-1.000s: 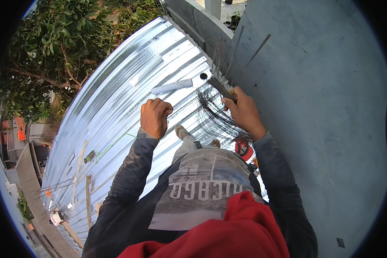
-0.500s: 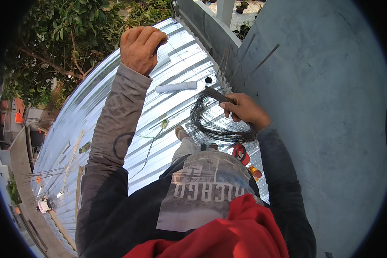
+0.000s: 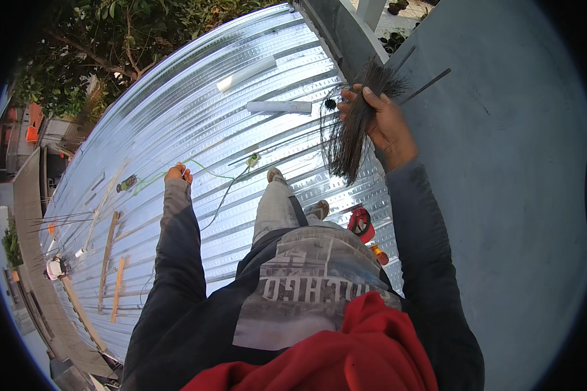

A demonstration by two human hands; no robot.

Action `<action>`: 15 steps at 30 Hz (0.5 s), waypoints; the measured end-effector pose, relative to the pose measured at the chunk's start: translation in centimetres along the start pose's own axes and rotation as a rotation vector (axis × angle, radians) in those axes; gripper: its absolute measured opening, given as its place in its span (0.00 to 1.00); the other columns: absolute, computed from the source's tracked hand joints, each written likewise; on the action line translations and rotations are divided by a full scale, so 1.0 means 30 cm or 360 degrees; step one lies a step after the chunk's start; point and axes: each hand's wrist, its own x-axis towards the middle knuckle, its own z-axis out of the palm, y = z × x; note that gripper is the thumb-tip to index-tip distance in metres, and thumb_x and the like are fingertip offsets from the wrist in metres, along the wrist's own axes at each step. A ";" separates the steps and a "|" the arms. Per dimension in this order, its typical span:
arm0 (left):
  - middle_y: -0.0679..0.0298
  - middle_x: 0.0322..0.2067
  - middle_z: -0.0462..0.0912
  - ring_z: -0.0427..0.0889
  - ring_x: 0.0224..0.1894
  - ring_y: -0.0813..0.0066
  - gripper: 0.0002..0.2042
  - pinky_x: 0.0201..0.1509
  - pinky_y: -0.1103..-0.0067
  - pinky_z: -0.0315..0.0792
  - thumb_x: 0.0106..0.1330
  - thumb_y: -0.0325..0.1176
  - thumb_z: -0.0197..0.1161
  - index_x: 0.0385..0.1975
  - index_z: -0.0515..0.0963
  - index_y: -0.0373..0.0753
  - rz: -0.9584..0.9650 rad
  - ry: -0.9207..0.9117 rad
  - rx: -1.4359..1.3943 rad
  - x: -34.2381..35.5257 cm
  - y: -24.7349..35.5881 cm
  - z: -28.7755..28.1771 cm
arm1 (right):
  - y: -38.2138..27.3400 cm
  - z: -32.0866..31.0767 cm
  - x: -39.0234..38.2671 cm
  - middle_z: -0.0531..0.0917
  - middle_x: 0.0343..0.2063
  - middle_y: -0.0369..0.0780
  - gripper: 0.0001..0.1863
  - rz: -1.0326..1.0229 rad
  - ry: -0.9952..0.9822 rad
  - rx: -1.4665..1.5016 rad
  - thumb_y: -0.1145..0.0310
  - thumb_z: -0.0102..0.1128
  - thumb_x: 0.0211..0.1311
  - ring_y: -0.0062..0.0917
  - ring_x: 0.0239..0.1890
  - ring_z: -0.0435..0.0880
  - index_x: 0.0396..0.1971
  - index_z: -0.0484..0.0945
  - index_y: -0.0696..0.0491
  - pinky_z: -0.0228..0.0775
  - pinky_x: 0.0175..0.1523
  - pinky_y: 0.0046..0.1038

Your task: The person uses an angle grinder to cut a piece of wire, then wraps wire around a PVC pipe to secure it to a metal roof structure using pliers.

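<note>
My right hand (image 3: 381, 120) is closed on a bundle of thin dark wire (image 3: 349, 150), raised beside a grey wall (image 3: 502, 163); loose strands stick out from it. My left hand (image 3: 179, 173) is lowered on the left with its fingers curled, over the ribbed silver metal roofing (image 3: 241, 195); what it holds, if anything, is too small to make out. Near it in the picture a green cord (image 3: 202, 166) runs across the metal toward a small plug or socket (image 3: 253, 159). My feet (image 3: 274, 174) stand on the roofing.
Two white pipes (image 3: 277, 106) lie on the sheets. Dark bars (image 3: 430, 83) jut up by the wall. A red cap (image 3: 362, 225) is near my right leg. Wooden strips (image 3: 109, 251) and a pale bundled object (image 3: 55, 267) are at lower left. Trees (image 3: 98, 45) border the roof.
My left hand rose high half a second ago and has since dropped low to the left. My right hand has lifted the wire bundle up and to the right, tilting it upright.
</note>
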 end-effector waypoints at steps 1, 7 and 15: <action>0.70 0.36 0.81 0.80 0.34 0.73 0.07 0.40 0.70 0.76 0.72 0.35 0.62 0.46 0.81 0.46 -0.0037 -0.0036 0.0026 -0.012 -0.044 -0.028 | -0.001 0.013 0.021 0.82 0.53 0.56 0.18 0.0016 -0.0027 -0.0034 0.64 0.50 0.79 0.44 0.49 0.86 0.58 0.68 0.62 0.85 0.48 0.43; 0.50 0.55 0.80 0.79 0.57 0.49 0.33 0.62 0.59 0.72 0.65 0.56 0.70 0.60 0.77 0.34 0.0845 0.0148 0.1461 0.111 -0.232 -0.211 | 0.055 0.206 0.126 0.82 0.53 0.56 0.17 0.0079 -0.0137 -0.0095 0.65 0.49 0.80 0.44 0.48 0.87 0.56 0.69 0.62 0.86 0.46 0.40; 0.49 0.64 0.74 0.70 0.70 0.57 0.53 0.75 0.65 0.61 0.50 0.51 0.83 0.71 0.58 0.33 0.1228 -0.2301 0.0866 -0.927 -0.043 0.481 | 0.081 0.443 0.172 0.81 0.53 0.53 0.19 0.0121 0.0007 -0.0039 0.65 0.39 0.83 0.42 0.51 0.85 0.59 0.62 0.66 0.87 0.50 0.43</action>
